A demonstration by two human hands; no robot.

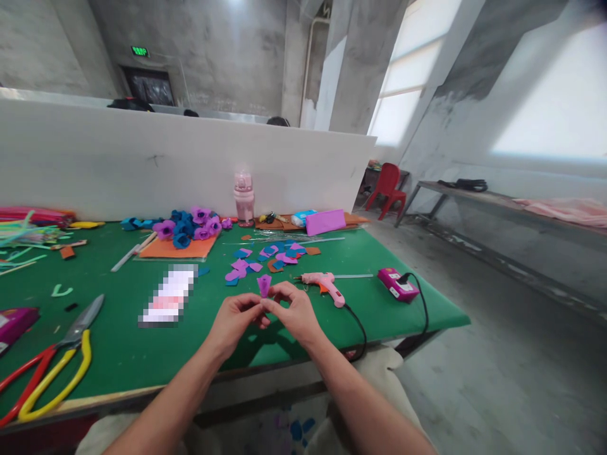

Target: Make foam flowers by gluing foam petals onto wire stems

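My left hand and my right hand meet above the front edge of the green table. Both pinch a small purple foam piece, rolled into a cone that sticks up between the fingertips. Just beyond the hands lie several loose purple and blue foam petals. A pink hot glue gun rests on the table to the right of my right hand, its black cord running off the table's edge.
Large shears with red and yellow handles lie at the front left. Finished purple and blue foam flowers sit on an orange sheet. A pink bottle, a pink power strip and a white partition stand behind.
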